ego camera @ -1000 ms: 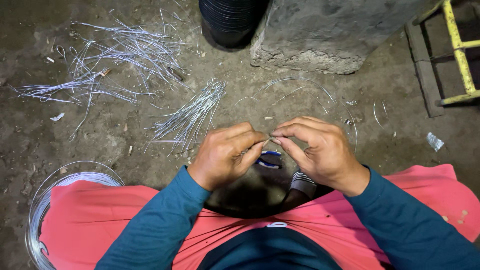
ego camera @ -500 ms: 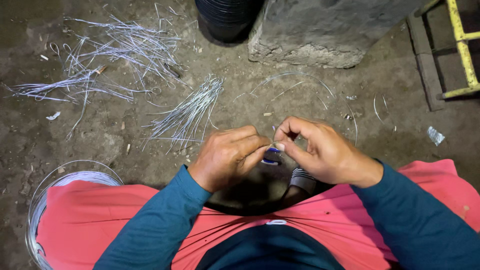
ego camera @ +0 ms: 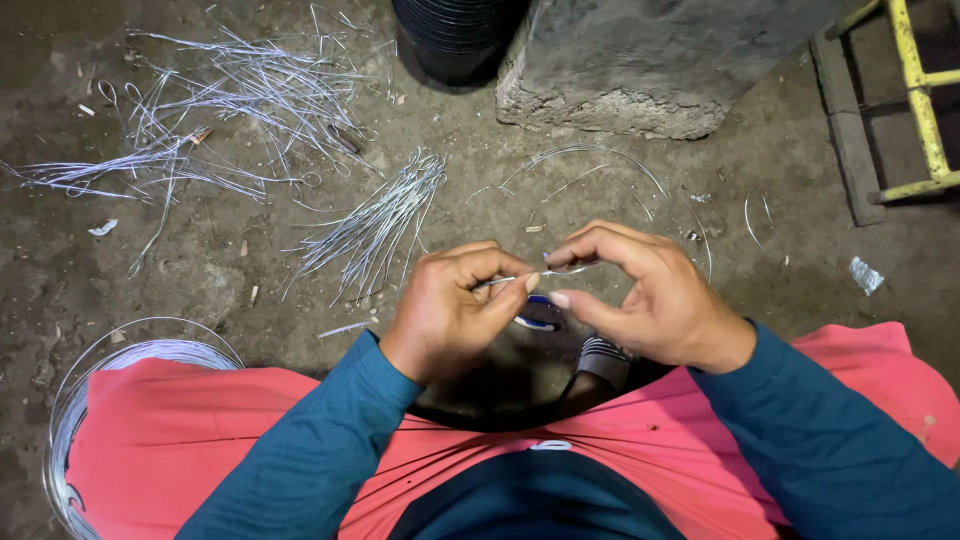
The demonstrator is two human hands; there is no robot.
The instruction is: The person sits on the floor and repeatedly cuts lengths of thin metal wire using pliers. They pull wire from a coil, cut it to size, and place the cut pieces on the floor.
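My left hand (ego camera: 455, 305) and my right hand (ego camera: 645, 290) meet over my lap, both pinching one short piece of thin silver wire (ego camera: 535, 274) stretched between the fingertips. Each hand grips one end. Below the wire lies a small tool with a blue handle (ego camera: 538, 318), partly hidden by my fingers. I wear teal sleeves and pink trousers.
A bundle of cut wire pieces (ego camera: 375, 225) lies on the dirt floor ahead, with a scattered heap (ego camera: 230, 100) further left. A coil of wire (ego camera: 75, 400) sits by my left knee. A concrete block (ego camera: 640, 60), a black bucket (ego camera: 455, 35) and a yellow frame (ego camera: 920, 100) stand beyond.
My hands have drawn slightly apart, so the wire between them shows. The right fingers shifted from a closed pinch to an arched grip on the wire's end.
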